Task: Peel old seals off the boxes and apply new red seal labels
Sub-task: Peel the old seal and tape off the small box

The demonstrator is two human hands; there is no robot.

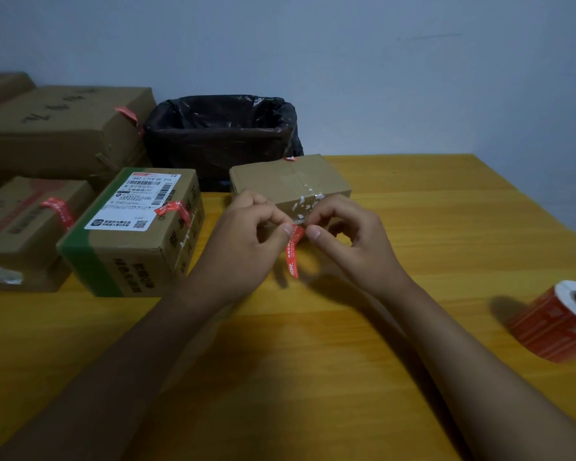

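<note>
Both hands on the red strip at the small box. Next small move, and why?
Probably press the red seal label onto the small box. Left hand and right hand pinch its top end at the box's near edge, where white seal scraps remain; the rest hangs loose.

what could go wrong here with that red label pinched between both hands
The red label hangs loose below the left hand and right hand; it may curl and stick to itself or a finger. White residue on the plain box could weaken adhesion. With both hands pinching the label, nothing steadies the box, so placement may land crooked.
</note>
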